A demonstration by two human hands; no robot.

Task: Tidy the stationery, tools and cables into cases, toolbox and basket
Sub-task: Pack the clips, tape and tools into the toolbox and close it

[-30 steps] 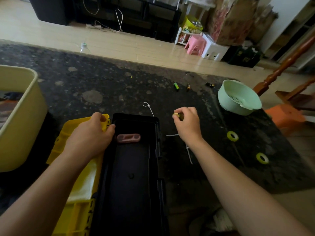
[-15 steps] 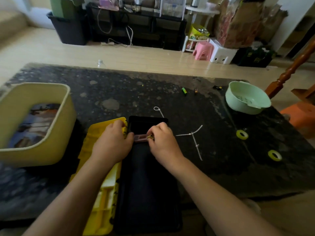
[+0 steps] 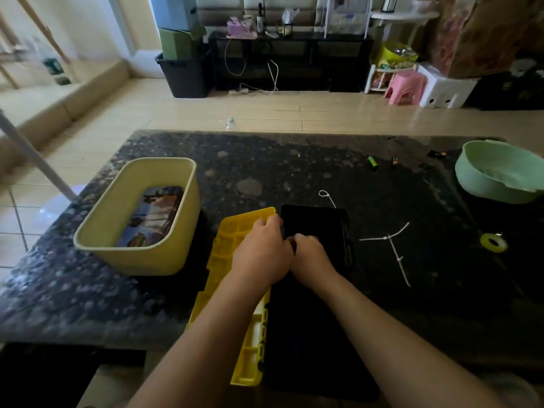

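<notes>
An open toolbox lies at the table's near edge: a black tray [image 3: 316, 222] with its yellow lid [image 3: 232, 245] folded out to the left. My left hand [image 3: 263, 250] rests curled on the lid's inner edge. My right hand [image 3: 309, 254] reaches into the far end of the black tray, fingers bent down; what they touch is hidden. White cable ties [image 3: 394, 245] lie right of the toolbox, and another looped tie [image 3: 325, 196] lies behind it. A yellow tape roll [image 3: 494, 242] sits further right.
A yellow basket [image 3: 138, 251] holding a picture-printed case stands to the left. A mint-green colander [image 3: 497, 172] sits at the far right. Small batteries [image 3: 373, 162] lie near the far edge. The dark stone table [image 3: 294, 160] ends just below the toolbox.
My right hand has gone from the table beside the toolbox into the black tray, next to my left hand. The pink item in the tray is now hidden. My view has lifted.
</notes>
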